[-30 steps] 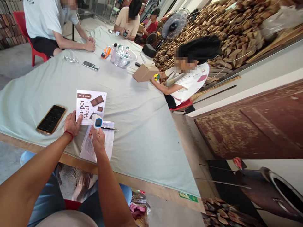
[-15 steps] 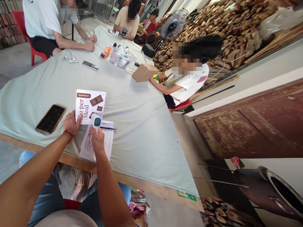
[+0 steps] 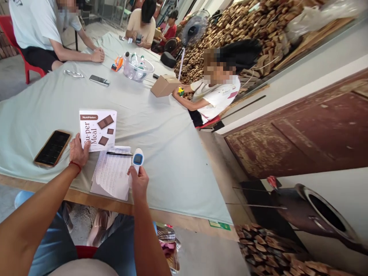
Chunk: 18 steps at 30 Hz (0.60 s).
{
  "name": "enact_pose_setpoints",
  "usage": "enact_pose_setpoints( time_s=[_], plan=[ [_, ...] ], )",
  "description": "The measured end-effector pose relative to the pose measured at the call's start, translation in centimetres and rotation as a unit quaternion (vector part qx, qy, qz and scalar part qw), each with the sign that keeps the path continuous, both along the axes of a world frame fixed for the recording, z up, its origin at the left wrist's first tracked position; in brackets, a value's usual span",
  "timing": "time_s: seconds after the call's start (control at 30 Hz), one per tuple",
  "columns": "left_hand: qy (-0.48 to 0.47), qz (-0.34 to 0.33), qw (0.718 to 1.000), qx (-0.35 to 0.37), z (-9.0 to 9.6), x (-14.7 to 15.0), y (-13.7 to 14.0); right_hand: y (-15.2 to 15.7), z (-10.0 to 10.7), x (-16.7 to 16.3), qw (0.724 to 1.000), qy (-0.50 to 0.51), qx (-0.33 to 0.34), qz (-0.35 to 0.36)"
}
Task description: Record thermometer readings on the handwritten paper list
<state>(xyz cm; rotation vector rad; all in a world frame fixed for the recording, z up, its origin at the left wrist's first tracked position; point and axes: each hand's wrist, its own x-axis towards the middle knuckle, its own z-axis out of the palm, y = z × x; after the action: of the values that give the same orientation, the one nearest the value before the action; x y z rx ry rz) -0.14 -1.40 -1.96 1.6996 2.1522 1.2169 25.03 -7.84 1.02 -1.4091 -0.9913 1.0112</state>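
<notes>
My left hand [image 3: 79, 151] grips the lower left edge of a white box [image 3: 99, 130] with brown lettering and pictures of chocolate pieces. The box stands on the cloth, its printed front towards me. In my right hand [image 3: 139, 181] is a white infrared thermometer [image 3: 138, 158] with a blue-framed screen, held to the right of a notebook [image 3: 112, 174]. Handwriting covers the notebook's page, and a black pen [image 3: 119, 153] lies across its top. Left of my left hand lies a large smartphone [image 3: 53, 148] in an orange-brown case, face up.
A clear plastic basket [image 3: 138, 70] of bottles stands farther back, near another phone [image 3: 99, 80] and an orange item [image 3: 117, 63]. On the right, a seated person holds a cardboard box [image 3: 164, 85] and a tape measure [image 3: 181, 91]. Other people sit at the far end.
My right hand has carried the thermometer from in front of the box to the right, past the notebook. My left hand still holds the box. The whole view has shifted slightly.
</notes>
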Motion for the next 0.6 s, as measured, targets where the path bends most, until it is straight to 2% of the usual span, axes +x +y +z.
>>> enact_pose_setpoints(
  time_s=[0.13, 0.23, 0.4, 0.6],
  plan=[
    [0.004, -0.006, 1.0, 0.006, 0.4, -0.1, 0.3, -0.1, -1.5, 4.8, 0.997, -0.041, 0.007, -0.067],
    [0.002, -0.008, 1.0, -0.003, 0.7, -0.1, 0.3, -0.2, -2.6, 6.9, 0.993, -0.059, 0.007, -0.101],
    [0.009, -0.011, 1.0, -0.017, 1.1, -0.1, 0.4, -0.4, -3.8, 7.6, 0.988, -0.054, 0.009, -0.142],
    [0.025, -0.002, 0.999, -0.019, 1.3, -0.2, 0.6, -0.2, -3.7, 7.4, 0.99, -0.062, 0.022, -0.126]
  ],
)
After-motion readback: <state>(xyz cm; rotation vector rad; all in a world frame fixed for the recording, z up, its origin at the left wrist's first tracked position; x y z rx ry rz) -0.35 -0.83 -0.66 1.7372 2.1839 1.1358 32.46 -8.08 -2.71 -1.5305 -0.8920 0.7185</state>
